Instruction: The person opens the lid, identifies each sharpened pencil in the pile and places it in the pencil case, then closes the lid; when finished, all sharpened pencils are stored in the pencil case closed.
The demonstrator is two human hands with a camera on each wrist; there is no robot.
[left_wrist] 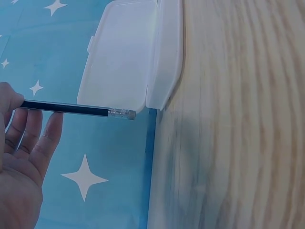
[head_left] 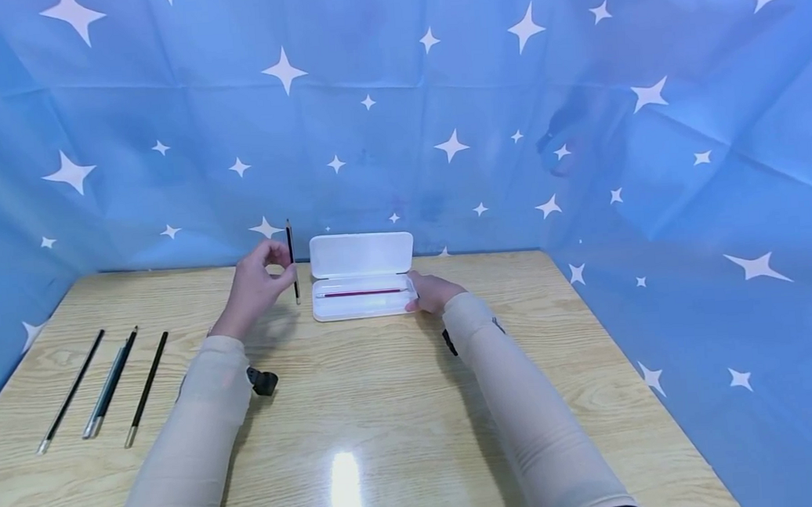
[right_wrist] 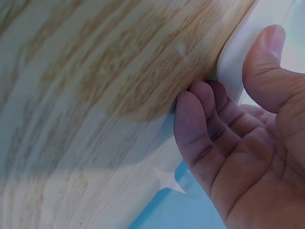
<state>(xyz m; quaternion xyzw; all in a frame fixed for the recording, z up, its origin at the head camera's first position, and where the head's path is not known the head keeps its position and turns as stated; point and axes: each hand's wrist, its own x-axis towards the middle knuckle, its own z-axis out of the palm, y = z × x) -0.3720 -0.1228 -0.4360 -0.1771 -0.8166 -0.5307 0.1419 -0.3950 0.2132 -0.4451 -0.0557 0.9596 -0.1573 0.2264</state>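
Note:
My left hand (head_left: 256, 286) pinches a dark pencil (head_left: 291, 244) between thumb and fingers, left of an open white case (head_left: 361, 255). The pencil stands nearly upright in the head view. Its eraser end (left_wrist: 125, 113) points away from the hand (left_wrist: 23, 183) in the left wrist view, apart from the case (left_wrist: 119, 52). A red pencil (head_left: 362, 293) lies lengthwise in the case's tray. At the case's right end, my right hand (head_left: 435, 291) grips the edge. The right wrist view shows that hand (right_wrist: 248, 148) with its thumb over the white rim (right_wrist: 233, 62) and its fingers curled at the side.
Several dark pencils lie at the left of the wooden table (head_left: 359, 398), among them one at the far left (head_left: 72, 391) and one nearer my left sleeve (head_left: 148, 388). A grey-blue one (head_left: 107, 388) lies against a black one. Behind hangs a blue star-patterned cloth (head_left: 372, 169).

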